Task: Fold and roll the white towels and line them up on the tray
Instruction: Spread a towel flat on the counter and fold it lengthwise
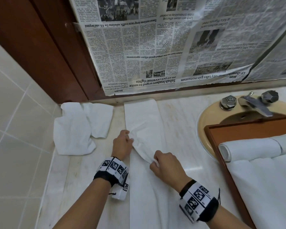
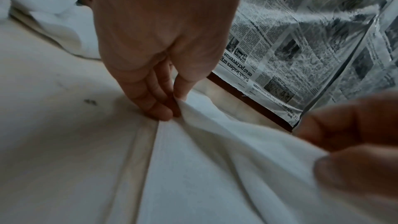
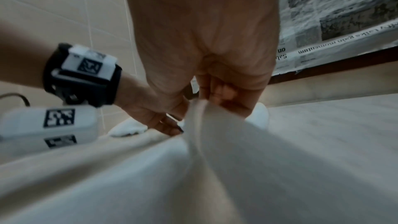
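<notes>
White cloth towel (image 1: 144, 123), a long folded strip, lies mid-counter, running from back edge to front edge. Left hand (image 1: 122, 143) and right hand (image 1: 166, 164) each pinch its fold. One rolled towel (image 1: 249, 148) sits on the wooden tray (image 1: 210, 134); a crumpled towel (image 1: 76, 128) waits near the counter's back left corner.

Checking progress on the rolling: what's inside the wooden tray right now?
One rolled towel lies inside the wooden tray, on a white cloth. The tray's floor beneath is covered.

Matt white cloth towel (image 1: 144, 123), glossy veined marble counter (image 1: 180, 123), wood tray (image 1: 248, 129), crinkled newspaper (image 1: 155, 47), metal taps (image 1: 229, 101).
</notes>
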Action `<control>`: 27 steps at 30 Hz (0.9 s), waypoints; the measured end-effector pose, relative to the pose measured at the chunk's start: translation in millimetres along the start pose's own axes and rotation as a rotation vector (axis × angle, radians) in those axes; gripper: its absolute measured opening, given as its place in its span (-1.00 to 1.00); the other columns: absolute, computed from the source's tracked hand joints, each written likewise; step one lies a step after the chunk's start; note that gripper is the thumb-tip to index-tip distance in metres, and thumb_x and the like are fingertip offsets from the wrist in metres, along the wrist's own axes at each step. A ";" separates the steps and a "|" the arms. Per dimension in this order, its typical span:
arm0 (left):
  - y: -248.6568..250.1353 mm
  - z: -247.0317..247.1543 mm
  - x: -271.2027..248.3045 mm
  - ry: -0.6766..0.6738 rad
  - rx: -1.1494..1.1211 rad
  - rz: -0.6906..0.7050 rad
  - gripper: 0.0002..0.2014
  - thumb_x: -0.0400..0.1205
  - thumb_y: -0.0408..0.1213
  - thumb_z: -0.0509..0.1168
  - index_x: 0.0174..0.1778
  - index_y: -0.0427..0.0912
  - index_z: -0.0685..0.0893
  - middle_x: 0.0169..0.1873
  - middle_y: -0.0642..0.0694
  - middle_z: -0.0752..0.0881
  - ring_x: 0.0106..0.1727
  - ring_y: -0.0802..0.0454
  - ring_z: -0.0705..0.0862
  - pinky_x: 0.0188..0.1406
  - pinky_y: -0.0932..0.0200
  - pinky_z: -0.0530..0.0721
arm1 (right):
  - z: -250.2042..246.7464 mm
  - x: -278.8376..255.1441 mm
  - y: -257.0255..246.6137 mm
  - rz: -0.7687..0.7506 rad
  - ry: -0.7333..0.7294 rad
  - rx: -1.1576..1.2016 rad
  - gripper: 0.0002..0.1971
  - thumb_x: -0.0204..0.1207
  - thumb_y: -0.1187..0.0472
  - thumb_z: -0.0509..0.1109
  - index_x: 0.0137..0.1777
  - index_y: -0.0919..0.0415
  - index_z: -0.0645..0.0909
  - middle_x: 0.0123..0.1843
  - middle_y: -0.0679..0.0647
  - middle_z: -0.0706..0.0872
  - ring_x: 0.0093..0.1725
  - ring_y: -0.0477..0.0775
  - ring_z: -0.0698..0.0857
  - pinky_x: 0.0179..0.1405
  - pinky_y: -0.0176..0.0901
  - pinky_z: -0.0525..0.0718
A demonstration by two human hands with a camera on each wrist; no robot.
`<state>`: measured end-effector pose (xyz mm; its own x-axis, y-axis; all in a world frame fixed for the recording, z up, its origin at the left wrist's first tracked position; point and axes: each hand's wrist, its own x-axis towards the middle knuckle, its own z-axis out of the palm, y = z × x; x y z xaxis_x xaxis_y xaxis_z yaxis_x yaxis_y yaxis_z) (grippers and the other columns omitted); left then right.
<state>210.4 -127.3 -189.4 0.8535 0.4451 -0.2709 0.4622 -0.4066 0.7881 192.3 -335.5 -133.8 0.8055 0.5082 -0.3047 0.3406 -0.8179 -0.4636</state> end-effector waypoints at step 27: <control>-13.6 -1.5 5.2 -0.017 0.445 0.162 -0.48 0.69 -0.44 0.11 0.50 0.09 0.58 0.23 -0.10 0.51 0.19 -0.18 0.48 0.18 -0.05 0.60 | 5.6 106.3 60.0 0.006 0.085 -0.300 -0.42 0.74 0.03 -0.01 0.71 0.24 0.18 0.77 0.11 0.12 0.73 0.18 0.17 0.65 0.20 0.17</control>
<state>208.1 -118.3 -200.6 0.9252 0.3364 -0.1756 0.3778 -0.7737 0.5086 295.7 -329.1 -198.6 0.8413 0.4891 -0.2300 0.4535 -0.8703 -0.1918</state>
